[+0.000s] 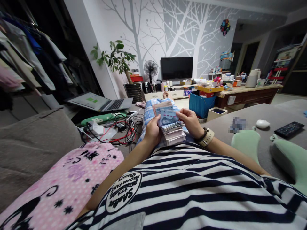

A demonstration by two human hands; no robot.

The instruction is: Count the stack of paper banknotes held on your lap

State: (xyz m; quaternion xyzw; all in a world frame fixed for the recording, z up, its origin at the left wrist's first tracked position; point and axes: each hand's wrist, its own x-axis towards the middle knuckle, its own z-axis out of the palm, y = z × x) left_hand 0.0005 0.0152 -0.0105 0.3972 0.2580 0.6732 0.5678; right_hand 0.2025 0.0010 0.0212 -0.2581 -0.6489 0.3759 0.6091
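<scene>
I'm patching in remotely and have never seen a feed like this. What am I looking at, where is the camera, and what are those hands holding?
There is no machine here: the single picture comes from a camera worn on a person's head, looking forward and down along their own body, so the striped shirt at the bottom is theirs. The person reclines on a grey sofa. The left hand grips a thick stack of banknotes from beneath, while the right hand, with a watch on its wrist, pinches the top notes. Nearby lie a pink cat-print pillow, tangled cables, an open laptop, and a remote control to the right.
</scene>
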